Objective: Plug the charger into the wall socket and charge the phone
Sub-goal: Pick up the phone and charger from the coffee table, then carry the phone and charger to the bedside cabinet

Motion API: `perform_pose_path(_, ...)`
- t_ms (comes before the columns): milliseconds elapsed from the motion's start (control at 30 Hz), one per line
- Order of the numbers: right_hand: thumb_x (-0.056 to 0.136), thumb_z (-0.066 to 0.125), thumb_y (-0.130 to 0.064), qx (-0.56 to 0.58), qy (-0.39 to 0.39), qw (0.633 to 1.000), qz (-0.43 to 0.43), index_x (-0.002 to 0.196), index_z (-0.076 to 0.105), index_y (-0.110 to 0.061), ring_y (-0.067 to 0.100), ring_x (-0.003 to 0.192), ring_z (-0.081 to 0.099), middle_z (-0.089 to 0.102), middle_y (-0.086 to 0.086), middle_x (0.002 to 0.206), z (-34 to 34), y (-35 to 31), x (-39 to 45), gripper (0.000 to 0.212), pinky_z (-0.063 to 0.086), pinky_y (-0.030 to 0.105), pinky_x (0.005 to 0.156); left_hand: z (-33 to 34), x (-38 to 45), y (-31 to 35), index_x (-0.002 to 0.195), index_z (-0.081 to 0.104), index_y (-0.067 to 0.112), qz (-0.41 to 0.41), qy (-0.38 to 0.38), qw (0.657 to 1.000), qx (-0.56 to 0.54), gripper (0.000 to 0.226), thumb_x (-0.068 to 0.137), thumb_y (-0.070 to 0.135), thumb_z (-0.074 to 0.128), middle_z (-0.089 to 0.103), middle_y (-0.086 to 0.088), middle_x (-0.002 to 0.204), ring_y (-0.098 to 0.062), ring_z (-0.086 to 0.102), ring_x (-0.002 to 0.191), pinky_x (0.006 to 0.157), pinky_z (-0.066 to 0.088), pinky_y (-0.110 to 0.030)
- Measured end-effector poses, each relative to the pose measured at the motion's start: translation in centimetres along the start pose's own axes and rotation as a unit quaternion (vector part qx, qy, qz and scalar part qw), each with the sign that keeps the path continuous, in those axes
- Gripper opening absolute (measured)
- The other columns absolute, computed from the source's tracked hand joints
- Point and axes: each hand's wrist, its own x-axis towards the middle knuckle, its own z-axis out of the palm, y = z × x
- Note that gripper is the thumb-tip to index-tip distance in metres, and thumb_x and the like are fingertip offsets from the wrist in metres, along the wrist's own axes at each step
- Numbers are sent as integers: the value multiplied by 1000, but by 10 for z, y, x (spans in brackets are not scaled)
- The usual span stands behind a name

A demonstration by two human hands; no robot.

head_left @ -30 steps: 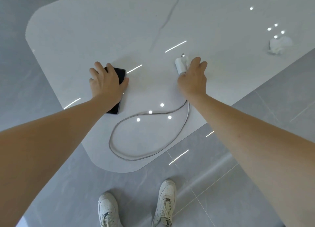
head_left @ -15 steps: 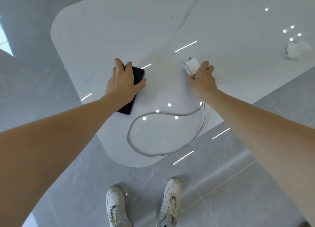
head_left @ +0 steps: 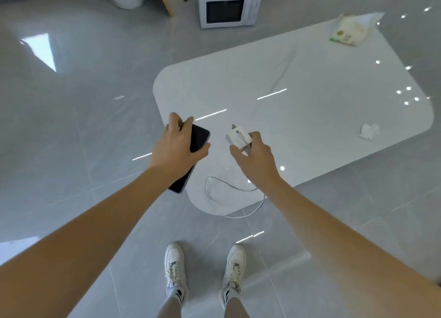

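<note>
My left hand (head_left: 178, 145) grips a black phone (head_left: 199, 138), held above the near left corner of the white table (head_left: 310, 117). My right hand (head_left: 253, 157) holds a white charger plug (head_left: 238, 138) with its metal prongs pointing up and away. The thin white cable (head_left: 226, 193) hangs from the plug, loops over the table's near corner and droops past its edge. No wall socket shows in the head view.
A white microwave (head_left: 228, 6) stands on the grey tiled floor beyond the table. A tissue pack (head_left: 348, 31) lies at the table's far corner and a crumpled tissue (head_left: 369, 131) near its right edge. My white shoes (head_left: 175, 267) are below.
Both hands have lifted the phone and the charger plug off the table. The view has pulled back, so the table's far end and the microwave now show. The cable loop has shrunk.
</note>
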Motion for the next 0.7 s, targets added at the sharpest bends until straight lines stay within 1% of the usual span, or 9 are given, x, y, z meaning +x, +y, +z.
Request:
perform_pose_path(100,91,66,-43,14,-22,999,-36,117,49,-17,14,68,57,55,-10,82,-10,-55,-46,41,43,30,60,-64,-46,0,149,42,11,-43,34,998,-13,76,92,56,64,39,-11,130,-33,60,99,66,52,-42)
perform_pose_path(167,92,65,-42,13,-49,997,-66,118,47,-18,13,67,55,55,-8,83,-16,-87,-74,40,42,28,58,-103,-80,0,147,42,11,-74,59,995,-21,75,92,57,64,38,-10,129,-33,61,96,68,58,-47)
perform_pose_path(233,93,65,-39,6,-78,993,-93,118,46,-19,12,67,54,55,-7,85,-20,-116,-104,38,39,26,57,-138,-119,1,145,45,11,-108,84,990,-17,73,92,58,64,38,-11,128,-32,62,91,67,60,-48)
perform_pose_path(300,93,63,-38,6,-110,986,-124,116,45,-19,14,67,54,56,-6,84,-21,-142,-133,34,39,28,58,-168,-160,1,144,45,11,-141,109,984,-7,73,92,59,62,39,-11,127,-33,63,88,65,60,-46)
perform_pose_path(400,94,62,-39,-10,-169,971,-170,114,45,-22,14,67,54,56,-7,82,-17,-176,-183,31,37,28,57,-201,-227,-1,146,47,9,-198,142,970,-6,73,92,57,64,41,-13,128,-35,63,86,62,51,-40)
perform_pose_path(467,94,62,-41,-18,-209,956,-207,114,46,-25,14,69,56,58,-6,85,-7,-195,-219,30,37,28,56,-218,-276,-6,147,47,10,-244,165,956,-11,73,93,56,64,40,-12,128,-35,63,88,64,51,-41)
perform_pose_path(533,93,63,-44,-25,-244,939,-241,115,48,-27,15,76,60,61,-7,89,7,-213,-256,31,39,29,59,-231,-328,-15,148,46,10,-291,192,937,-15,74,93,57,63,39,-10,128,-36,64,91,69,58,-46)
perform_pose_path(633,93,65,-42,-33,-300,910,-285,114,49,-29,4,80,59,61,-14,91,37,-238,-320,30,40,24,62,-247,-411,-29,148,44,11,-366,225,903,-16,75,93,58,61,39,-9,128,-36,64,96,72,61,-50)
perform_pose_path(700,94,66,-43,-43,-340,884,-317,112,49,-28,3,79,59,61,-13,89,61,-249,-368,29,39,24,62,-254,-471,-38,150,41,13,-416,245,876,-16,75,94,59,58,39,-8,131,-34,63,103,75,62,-51)
